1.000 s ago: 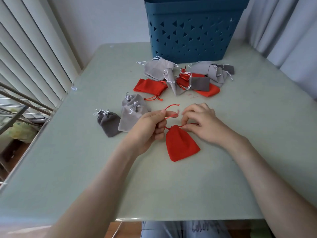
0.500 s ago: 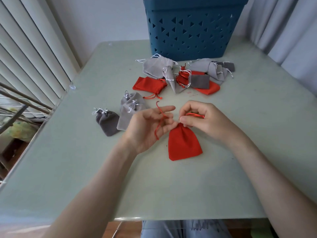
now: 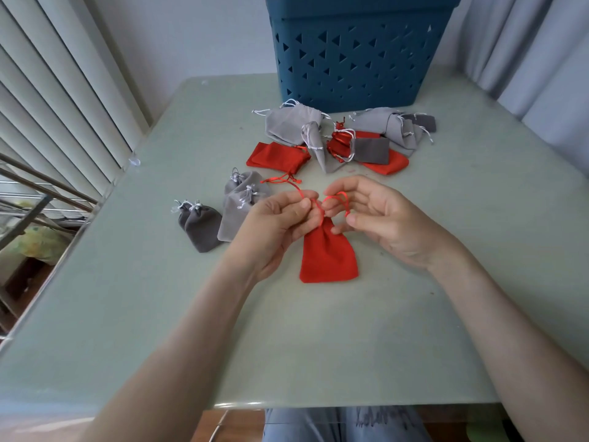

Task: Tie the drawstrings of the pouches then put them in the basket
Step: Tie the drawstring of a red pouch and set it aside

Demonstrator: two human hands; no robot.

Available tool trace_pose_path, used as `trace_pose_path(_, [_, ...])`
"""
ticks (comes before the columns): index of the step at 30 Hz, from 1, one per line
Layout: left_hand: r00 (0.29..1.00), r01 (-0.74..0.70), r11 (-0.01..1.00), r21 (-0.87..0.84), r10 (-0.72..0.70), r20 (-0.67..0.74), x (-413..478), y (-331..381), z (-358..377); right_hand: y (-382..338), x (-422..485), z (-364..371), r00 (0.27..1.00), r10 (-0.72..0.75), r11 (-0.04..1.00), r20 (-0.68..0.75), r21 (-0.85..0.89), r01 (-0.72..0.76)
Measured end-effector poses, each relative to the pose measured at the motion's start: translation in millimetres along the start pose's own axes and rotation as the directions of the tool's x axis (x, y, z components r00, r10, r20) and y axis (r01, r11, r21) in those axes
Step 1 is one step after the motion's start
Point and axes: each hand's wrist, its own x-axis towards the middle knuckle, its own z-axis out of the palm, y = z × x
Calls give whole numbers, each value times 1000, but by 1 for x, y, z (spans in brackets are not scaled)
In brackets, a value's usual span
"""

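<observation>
A red pouch (image 3: 328, 256) lies on the table in front of me, its neck gathered. My left hand (image 3: 274, 228) pinches one end of its red drawstring (image 3: 334, 199) between thumb and fingers. My right hand (image 3: 379, 218) has a loop of the same string hooked over its fingers, with the thumb against the pouch's neck. The blue basket (image 3: 353, 52) stands at the far edge. Left of my hands lie tied pouches: a dark grey pair (image 3: 200, 224) and light grey ones (image 3: 237, 202).
A heap of loose grey and red pouches (image 3: 341, 138) lies in front of the basket, with one red pouch (image 3: 277, 157) at its left. Window blinds (image 3: 57, 90) run along the left and curtains (image 3: 535, 59) hang at the right. The pale green table (image 3: 318, 346) ends close to my body.
Both hands have worked the red drawstring at the pouch's neck. The right hand has opened out with a loop over its fingers, and the pouch has shifted slightly.
</observation>
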Motion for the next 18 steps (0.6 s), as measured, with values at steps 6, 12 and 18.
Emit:
trace_pose_path(6, [993,47,987,151,-30,-115,-2,1,2,0,1,4,998,53,997,-37,-45,-55])
trace_pose_path(12, [990,141,875,463,-113,-87,-6,-6,3,-2,2,4,995,-7,939,-95,-344,-27])
trace_pose_path(18, [982,114,774,622,-184,49,-11,-5,12,8,6,4,978,-64,861,-198,-506,-46])
